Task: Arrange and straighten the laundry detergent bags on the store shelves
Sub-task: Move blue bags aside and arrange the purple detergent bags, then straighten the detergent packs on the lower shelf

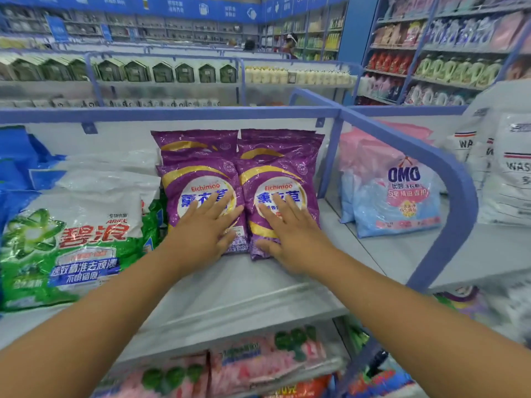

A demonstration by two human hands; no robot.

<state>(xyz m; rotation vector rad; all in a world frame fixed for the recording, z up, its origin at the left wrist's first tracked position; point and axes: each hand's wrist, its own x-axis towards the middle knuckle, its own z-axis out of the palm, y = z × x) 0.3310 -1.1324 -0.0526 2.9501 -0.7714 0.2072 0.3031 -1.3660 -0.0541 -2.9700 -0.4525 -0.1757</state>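
1. left hand: flat, fingers spread, palm down on the front left purple bag; pressing, not gripping anything.
2. right hand: likewise flat and spread, palm on the front right purple bag, thumb near that bag's lower edge; grasps nothing.
3. under both palms: the two front purple bags lie side by side, touching along their inner edges, lower ends on the grey shelf.
4. beyond the fingertips: the rear purple bags, overlapped behind the front pair, reaching toward the back rail.
5. outside the left hand: green-and-white ariel bag lying flat, its right edge just beside the left purple bag; white bags stacked behind it.
6. outside the right hand: blue divider, then a pink-and-blue omo bag in the next compartment, leaning somewhat askew.
7. below the wrists: lower shelf with pink bags, well apart from the hands.
8. step, judged: squaring and flattening the purple front pair; neighbouring stacks look unfinished.
9. risk: the glossy film looks slippery, so uneven pressure could slide one bag over the other or off the shelf's front lip.
10. risk: pushing back too hard may buckle the rear purple bags against the rail.
11. risk: a sideways nudge could ride the left bag onto the ariel bag.
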